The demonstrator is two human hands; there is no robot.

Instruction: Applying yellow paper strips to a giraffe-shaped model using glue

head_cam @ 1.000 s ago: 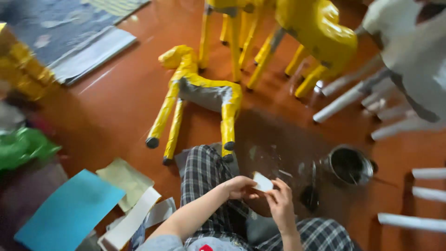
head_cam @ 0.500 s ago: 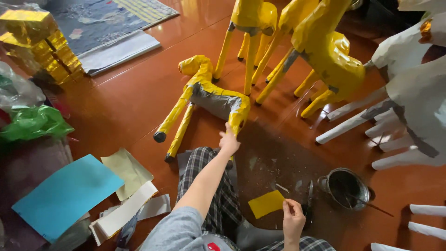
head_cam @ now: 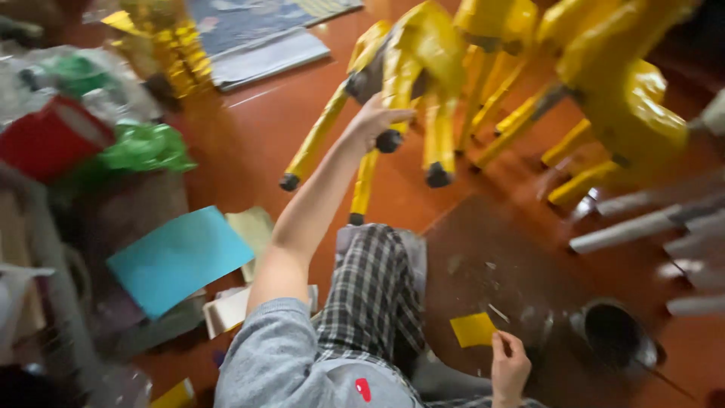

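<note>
A yellow paper animal figure [head_cam: 411, 72] is seen at twelve o'clock on the red-brown floor [head_cam: 249, 151], tilted, with its black-tipped legs pointing down and left. Its underside is touched by the left hand [head_cam: 374, 121], whose fingers are held loosely together against it. A small yellow paper square [head_cam: 473, 329] is pinched at its edge by the right hand [head_cam: 510, 368] at five o'clock. Just beside it, at four o'clock, a dark metal pot [head_cam: 615, 336] is set. More yellow figures [head_cam: 619, 98] are found at two o'clock. A blue sheet [head_cam: 175, 258] is laid at nine o'clock.
</note>
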